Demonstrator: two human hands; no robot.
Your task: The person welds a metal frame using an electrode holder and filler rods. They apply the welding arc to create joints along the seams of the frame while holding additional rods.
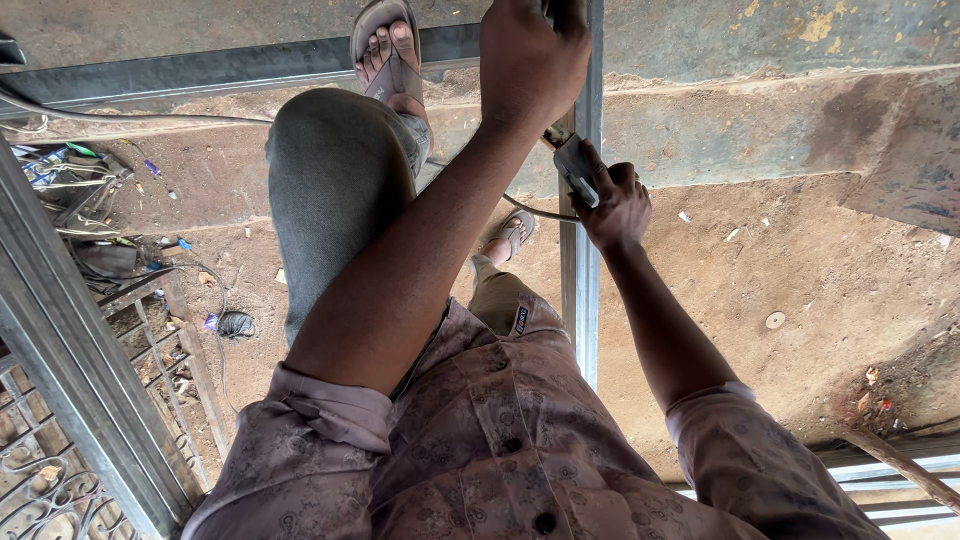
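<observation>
Gripping the upright grey metal bar near the top edge of view, the left hand has its fingers wrapped fully round it. Just right, the right hand is clenched on a grey electrode holder touching that bar, above the dirt floor.

Upright grey steel channel bar stands right of the person's raised knee, between the two forearms; left hand closes around the bar near its top; right hand lies just beside the bar lower down, gripping a small grey metal-headed tool against it; long dark steel beam lies across the ground beyond, one sandalled foot on it; scrap heap of wire and metal grillwork lies far left.
</observation>
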